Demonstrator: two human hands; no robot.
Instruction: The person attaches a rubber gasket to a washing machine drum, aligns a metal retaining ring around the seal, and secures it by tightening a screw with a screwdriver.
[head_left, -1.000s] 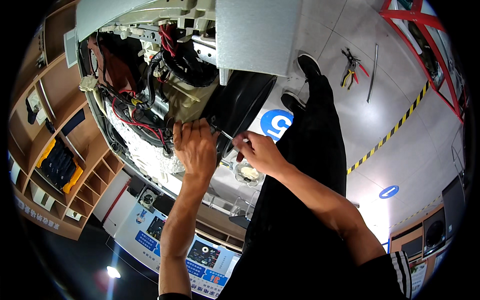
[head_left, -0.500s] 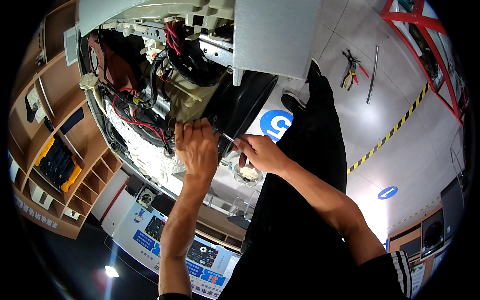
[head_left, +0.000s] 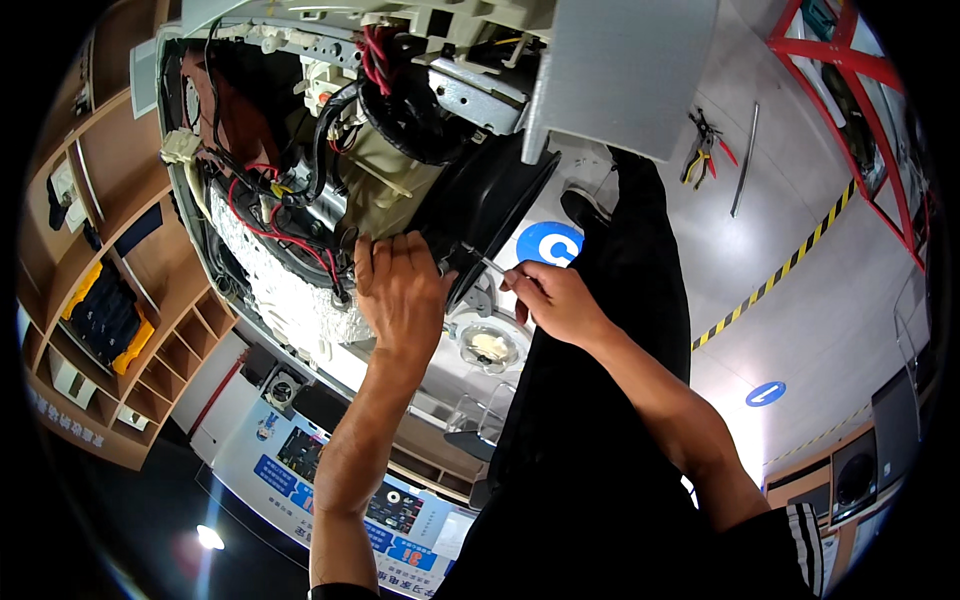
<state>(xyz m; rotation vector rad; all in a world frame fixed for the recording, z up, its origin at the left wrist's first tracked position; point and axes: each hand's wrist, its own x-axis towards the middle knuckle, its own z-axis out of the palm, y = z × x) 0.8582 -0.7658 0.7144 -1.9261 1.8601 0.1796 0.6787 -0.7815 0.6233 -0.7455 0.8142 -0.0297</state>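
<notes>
In front of me is an opened appliance (head_left: 300, 300), probably a washing machine, with wires and a black curved part (head_left: 480, 215) exposed. My left hand (head_left: 400, 295) rests on it, fingers forward over a dark area beside the black curved part, thumb apart to the right; what lies under the fingertips is hidden. My right hand (head_left: 565, 305) is closed in a pinch on a thin metal rod-like tool (head_left: 487, 262), perhaps a screwdriver. Its far end points up and left toward the black part; whether it touches cannot be told. Red wires (head_left: 285, 238) lie left of my left hand.
On the floor at right lie pliers (head_left: 706, 150) with red and yellow handles and a metal bar (head_left: 745, 160). A grey panel (head_left: 625, 80) juts out above my right hand. Wooden shelves (head_left: 150, 270) stand at left, a red frame (head_left: 840, 60) at far right.
My right hand has moved right with the metal tool, farther from my left hand, so more of the shaft shows. The left hand has stayed nearly in place. The whole view has shifted slightly.
</notes>
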